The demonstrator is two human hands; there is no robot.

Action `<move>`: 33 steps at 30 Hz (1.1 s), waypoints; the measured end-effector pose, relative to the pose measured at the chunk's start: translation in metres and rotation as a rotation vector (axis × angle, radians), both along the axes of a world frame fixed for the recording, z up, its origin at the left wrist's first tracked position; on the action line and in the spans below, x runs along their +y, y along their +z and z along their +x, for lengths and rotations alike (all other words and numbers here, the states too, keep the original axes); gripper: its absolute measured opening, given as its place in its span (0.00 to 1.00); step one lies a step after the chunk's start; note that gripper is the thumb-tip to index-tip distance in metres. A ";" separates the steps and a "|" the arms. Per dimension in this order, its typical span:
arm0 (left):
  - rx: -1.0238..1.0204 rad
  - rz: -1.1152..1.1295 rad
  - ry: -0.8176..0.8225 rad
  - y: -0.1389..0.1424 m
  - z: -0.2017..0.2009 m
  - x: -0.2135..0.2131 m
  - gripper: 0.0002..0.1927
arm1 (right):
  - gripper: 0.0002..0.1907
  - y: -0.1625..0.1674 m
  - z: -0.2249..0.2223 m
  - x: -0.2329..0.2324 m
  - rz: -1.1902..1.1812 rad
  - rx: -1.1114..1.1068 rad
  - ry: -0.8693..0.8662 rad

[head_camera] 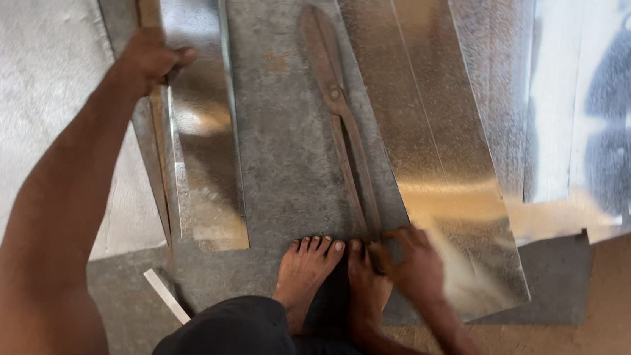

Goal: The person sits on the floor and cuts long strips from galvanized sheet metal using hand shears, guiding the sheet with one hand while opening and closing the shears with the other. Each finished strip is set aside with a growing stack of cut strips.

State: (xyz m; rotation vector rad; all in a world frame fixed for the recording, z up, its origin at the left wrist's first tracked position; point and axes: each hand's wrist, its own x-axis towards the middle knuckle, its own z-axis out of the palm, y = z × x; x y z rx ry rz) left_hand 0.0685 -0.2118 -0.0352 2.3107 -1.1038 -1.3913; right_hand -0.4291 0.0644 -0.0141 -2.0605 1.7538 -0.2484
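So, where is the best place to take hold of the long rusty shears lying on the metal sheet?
Probably at the two long handles, near their ends by the right hand, coming from above. The shears lie flat with blades pointing away from the person, so the handle end is nearest.

a sheet-metal workshop: galvanized sheets and rusty tin snips on the floor

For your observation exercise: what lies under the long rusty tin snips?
The tin snips lie on a dull grey metal sheet. Their handle ends are hidden by the right hand; what is beneath the sheet is covered.
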 end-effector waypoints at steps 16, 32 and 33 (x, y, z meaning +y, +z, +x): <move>0.680 -0.286 -0.394 -0.016 -0.177 0.193 0.10 | 0.10 0.047 -0.180 -0.016 0.228 -0.379 -0.872; 1.314 0.080 0.415 -0.038 -0.192 0.155 0.24 | 0.12 -0.019 -0.031 -0.027 0.135 -0.546 -0.489; 1.263 0.077 0.403 -0.040 -0.187 0.150 0.22 | 0.17 -0.027 -0.016 -0.017 0.194 -0.491 -0.380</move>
